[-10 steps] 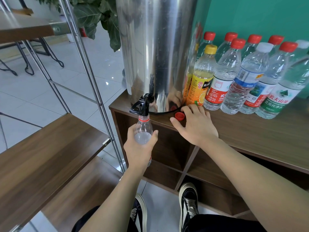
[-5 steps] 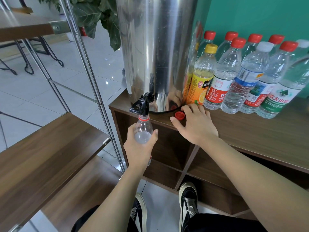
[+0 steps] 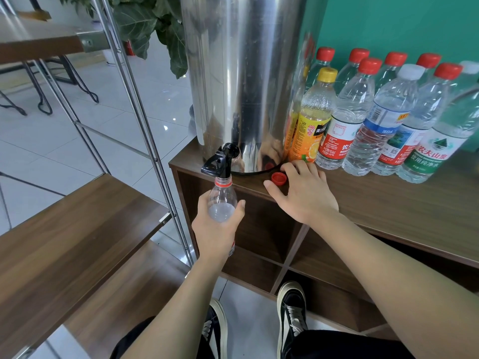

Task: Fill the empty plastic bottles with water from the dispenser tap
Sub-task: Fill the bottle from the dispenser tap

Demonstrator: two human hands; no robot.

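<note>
My left hand [image 3: 217,229] wrapped its fingers and thumb round a clear plastic bottle with a red neck ring [image 3: 222,200], held upright, its long axis vertical. Directly above that hand, the open mouth sat just under the black plastic dispenser tap [image 3: 220,160] of the tall steel urn [image 3: 243,81]. My right hand [image 3: 302,194] rested flat, fingers spread, on the brown wooden counter [image 3: 388,203], just beside the loose red cap [image 3: 279,178]; I judged it the nearer hand to work the tap, up and to its left.
</note>
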